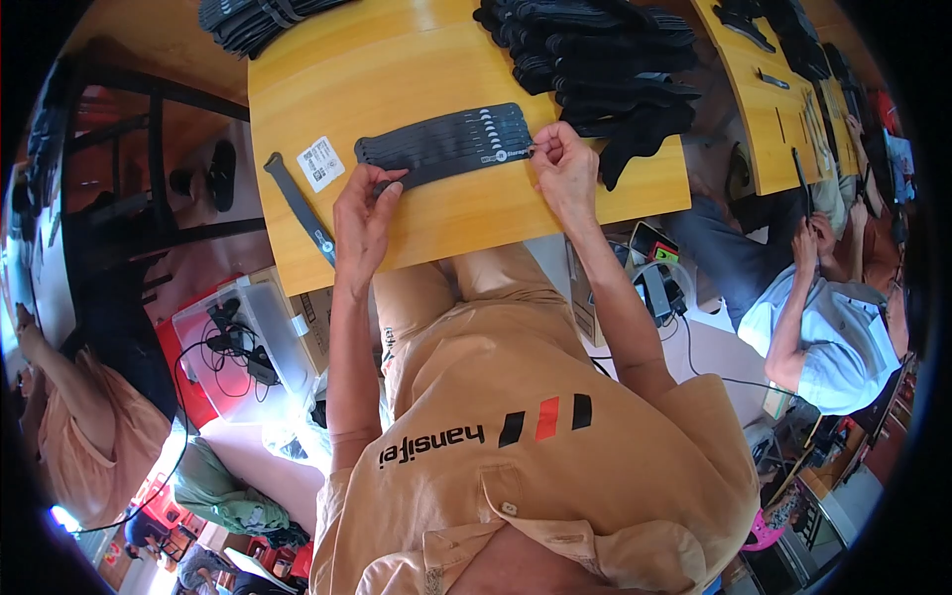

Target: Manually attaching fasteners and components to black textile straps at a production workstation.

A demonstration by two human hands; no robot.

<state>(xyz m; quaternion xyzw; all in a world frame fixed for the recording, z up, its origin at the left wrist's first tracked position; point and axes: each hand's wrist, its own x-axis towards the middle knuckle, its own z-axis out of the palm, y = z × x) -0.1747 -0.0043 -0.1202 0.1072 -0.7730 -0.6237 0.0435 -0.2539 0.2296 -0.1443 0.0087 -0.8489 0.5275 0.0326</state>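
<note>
Several black straps with rounded ends and white printing lie overlapped in a fanned row [436,144] on the yellow wooden table [397,69]. At the near left end of the row, my left hand [365,213] pinches a strap end between thumb and fingers. My right hand [565,174] has its thumb and fingertips closed on the printed right end of the nearest strap. One single black strap [297,206] lies slanted to the left of my left hand. Beside it is a white label sheet [320,164] with printed codes.
A large heap of black straps [595,59] covers the table's far right, and a banded bundle [258,22] sits at the far left corner. Below the left edge stands a clear plastic bin [243,342] with cables. Other people work at a second table [773,119] on the right.
</note>
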